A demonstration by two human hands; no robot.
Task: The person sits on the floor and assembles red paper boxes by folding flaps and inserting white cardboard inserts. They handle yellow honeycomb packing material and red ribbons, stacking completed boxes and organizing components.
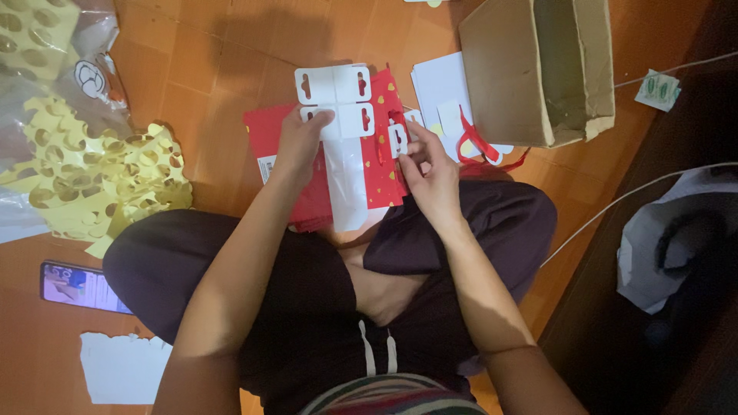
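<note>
Two hands at work over a red, heart-printed paper packet (380, 165) lying on the orange tiled floor (215, 69) before crossed legs. Left hand (298, 142) pinching a white plastic hanger tab (338, 121), with a second matching tab (333, 83) just above. Right hand (430, 173) closed on a smaller white tab (398, 140), perhaps peeling its backing, though too small to tell. Likely mid-way through sticking tabs onto packets; next calls for squaring the tab with the packet's top edge. Brown cardboard box (538, 69) near, yellow punched backing sheets (100, 177) well apart.
</note>
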